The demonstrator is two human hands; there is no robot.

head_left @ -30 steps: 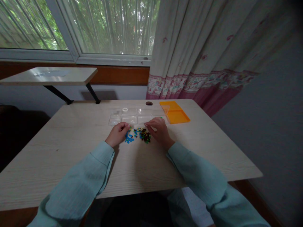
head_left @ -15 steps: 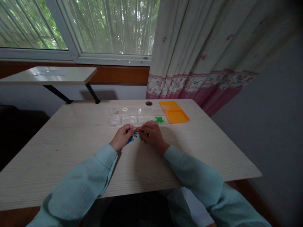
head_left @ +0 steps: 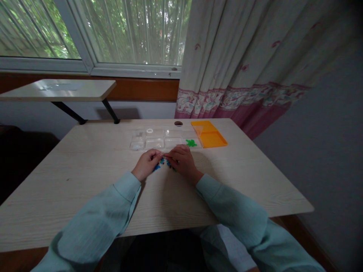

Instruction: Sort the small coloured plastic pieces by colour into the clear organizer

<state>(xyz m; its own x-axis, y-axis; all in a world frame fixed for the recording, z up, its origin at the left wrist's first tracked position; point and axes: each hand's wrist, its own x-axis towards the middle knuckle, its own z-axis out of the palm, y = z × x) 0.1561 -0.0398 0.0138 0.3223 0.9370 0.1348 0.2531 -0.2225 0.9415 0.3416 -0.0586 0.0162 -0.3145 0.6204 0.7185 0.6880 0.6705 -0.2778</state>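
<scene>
Both hands meet over a small pile of blue, green and dark pieces [head_left: 162,161] on the table. My left hand [head_left: 146,164] is closed, thumb and forefinger pinched at the far side of the pile. Opposite it, my right hand [head_left: 183,162] is also closed, its fingertips nearly touching the left ones. Whatever the fingers hold is too small or hidden to make out. Just beyond the hands lies a clear compartment box [head_left: 154,142]. Bright green pieces [head_left: 191,142] sit in its front right compartment.
An orange tray [head_left: 211,136] lies at the box's right end, partly under a clear corner. A round hole [head_left: 178,123] is in the table [head_left: 93,196] near its back edge. On the left, a raised shelf [head_left: 62,90] stands on black legs. A curtain [head_left: 227,75] hangs behind.
My right fingers have closed in slightly over the pile, covering some yellow and dark pieces that showed before. My left hand has barely moved.
</scene>
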